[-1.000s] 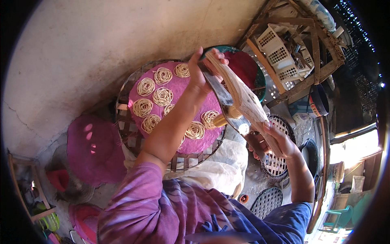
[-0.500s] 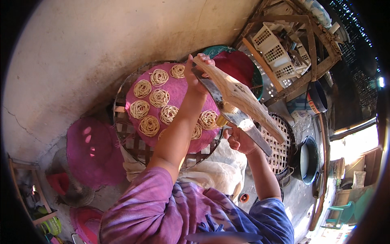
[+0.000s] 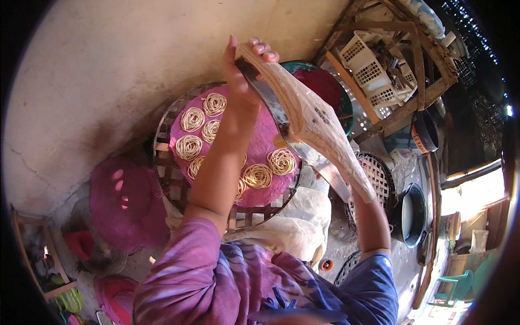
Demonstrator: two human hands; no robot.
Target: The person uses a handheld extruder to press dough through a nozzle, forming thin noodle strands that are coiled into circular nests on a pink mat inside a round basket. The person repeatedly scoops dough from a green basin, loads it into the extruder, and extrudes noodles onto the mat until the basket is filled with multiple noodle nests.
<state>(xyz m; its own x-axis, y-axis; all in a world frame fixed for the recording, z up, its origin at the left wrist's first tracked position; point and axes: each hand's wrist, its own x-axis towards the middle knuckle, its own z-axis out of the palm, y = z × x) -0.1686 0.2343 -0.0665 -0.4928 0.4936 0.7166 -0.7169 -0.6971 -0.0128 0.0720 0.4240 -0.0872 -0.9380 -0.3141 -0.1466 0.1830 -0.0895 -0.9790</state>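
My left hand [image 3: 245, 67] grips the far end of a long wooden noodle press [image 3: 309, 116] with a dark metal bar along its underside, held above a pink cloth [image 3: 259, 143] on a woven tray [image 3: 162, 162]. Several round coils of pale noodles [image 3: 257, 175] lie on the cloth. My right hand is hidden behind the near end of the press; only its forearm [image 3: 371, 216] shows, reaching up to that end.
Another pink cloth [image 3: 125, 203] lies on the floor at left. A teal bowl with a red lid [image 3: 325, 86] sits behind the press. A round mesh tray [image 3: 379, 179], dark pans [image 3: 411, 214], white baskets [image 3: 374, 70] on a wooden rack and a white sack [image 3: 292, 227] stand at right.
The press has swung upward and further over the tray, with my left hand rising to its far end. My right hand has slipped behind the near end of the press.
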